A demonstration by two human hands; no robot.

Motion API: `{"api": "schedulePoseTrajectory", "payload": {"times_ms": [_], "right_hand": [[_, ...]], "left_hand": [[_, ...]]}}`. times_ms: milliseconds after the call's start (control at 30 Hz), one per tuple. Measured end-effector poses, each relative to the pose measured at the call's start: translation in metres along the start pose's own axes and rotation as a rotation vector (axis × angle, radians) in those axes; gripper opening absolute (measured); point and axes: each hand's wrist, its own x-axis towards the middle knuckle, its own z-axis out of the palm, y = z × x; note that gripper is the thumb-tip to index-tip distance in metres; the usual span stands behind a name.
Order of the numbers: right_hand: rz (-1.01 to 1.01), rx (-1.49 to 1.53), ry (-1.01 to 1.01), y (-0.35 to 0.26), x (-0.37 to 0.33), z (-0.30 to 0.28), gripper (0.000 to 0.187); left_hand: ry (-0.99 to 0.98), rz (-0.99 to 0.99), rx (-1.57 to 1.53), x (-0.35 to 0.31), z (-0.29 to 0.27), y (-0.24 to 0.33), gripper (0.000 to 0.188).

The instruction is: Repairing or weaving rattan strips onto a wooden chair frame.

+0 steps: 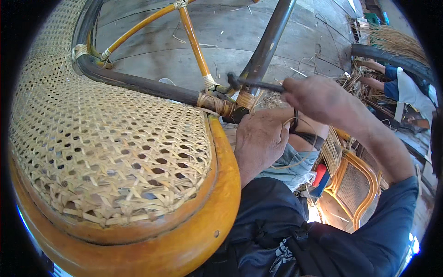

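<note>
My right hand (318, 99) is closed round the dark handle of a hammer (258, 84), whose head reaches over a wrapped joint of a rattan chair. Just below that joint sits my left hand (260, 138), fingers curled and pressed together beside the dark pole end. A thin rattan strip (302, 159) loops out from between its thumb and forefinger. Tan strips form the binding (246, 99) round the joint, where dark poles (270, 41) meet. The chair's woven cane panel (115, 157), edged by an orange-brown curved rim (226, 171), fills the left side.
An orange rattan brace (194, 41) runs behind the joint. Scraps litter the grey floor (147, 51). At right lie bundles of thin cane (397, 41), and another person's arms (373, 76) show there. Another rattan chair (355, 184) stands at lower right, near a red object (319, 174).
</note>
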Motion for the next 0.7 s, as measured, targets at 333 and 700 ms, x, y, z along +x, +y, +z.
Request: {"api": "schedulePoseTrajectory", "payload": {"times_ms": [333, 700], "right_hand": [[-0.057, -0.198, -0.123, -0.008, 0.015, -0.01, 0.025], [-0.065, -0.388, -0.199, 0.0, 0.008, -0.014, 0.026]], "left_hand": [[0.09, 0.016, -0.027, 0.001, -0.002, 0.001, 0.032], [0.064, 0.002, -0.079, 0.0, 0.002, -0.001, 0.03]]}}
